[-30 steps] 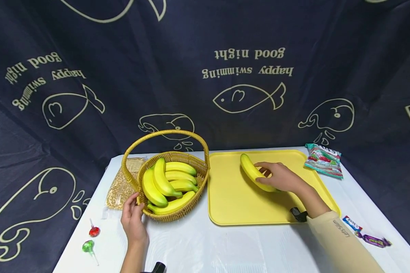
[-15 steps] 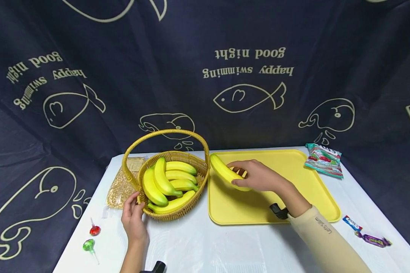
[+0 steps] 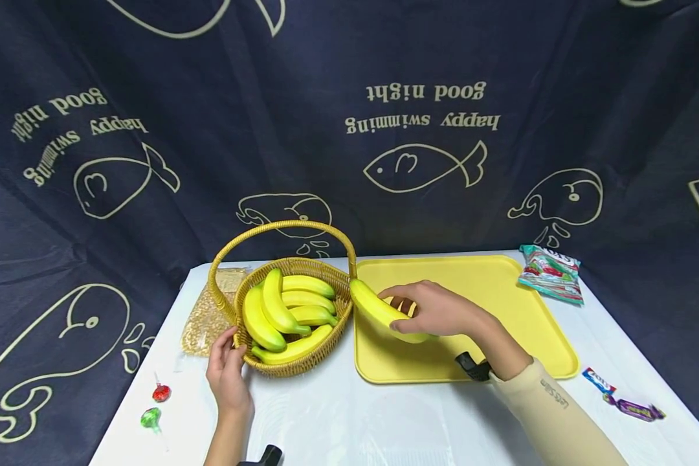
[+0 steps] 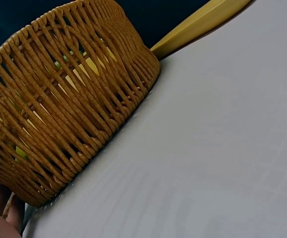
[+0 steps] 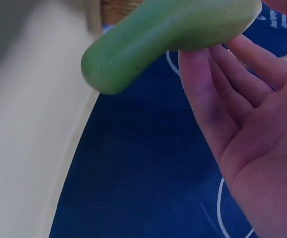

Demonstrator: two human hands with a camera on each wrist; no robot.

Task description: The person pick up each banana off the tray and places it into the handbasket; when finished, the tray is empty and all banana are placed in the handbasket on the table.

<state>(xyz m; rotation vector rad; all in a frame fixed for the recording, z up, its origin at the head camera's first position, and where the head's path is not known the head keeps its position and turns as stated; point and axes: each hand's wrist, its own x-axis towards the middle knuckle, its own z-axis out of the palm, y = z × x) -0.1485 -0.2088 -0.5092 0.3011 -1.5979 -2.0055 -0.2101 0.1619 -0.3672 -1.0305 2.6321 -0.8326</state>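
Since a second ago my right hand (image 3: pixel 437 312) has carried the banana (image 3: pixel 378 309) from mid-tray leftward; fingers curled round it, it now hangs over the left edge of the yellow tray (image 3: pixel 501 362), its tip just beside the basket (image 3: pixel 294 366) rim. Left hand (image 3: pixel 228 375) hasn't moved, fingers and thumb pinching the basket's near wall, basket sitting on the white table (image 3: pixel 349 421) with five bananas (image 3: pixel 285 310) in it. Near me on the left two lollipops (image 3: pixel 154 408), on the right wrapped candies (image 3: pixel 620 398); farther back a grain bag (image 3: pixel 206 317) behind the basket and a snack packet (image 3: pixel 550 272) past the tray.
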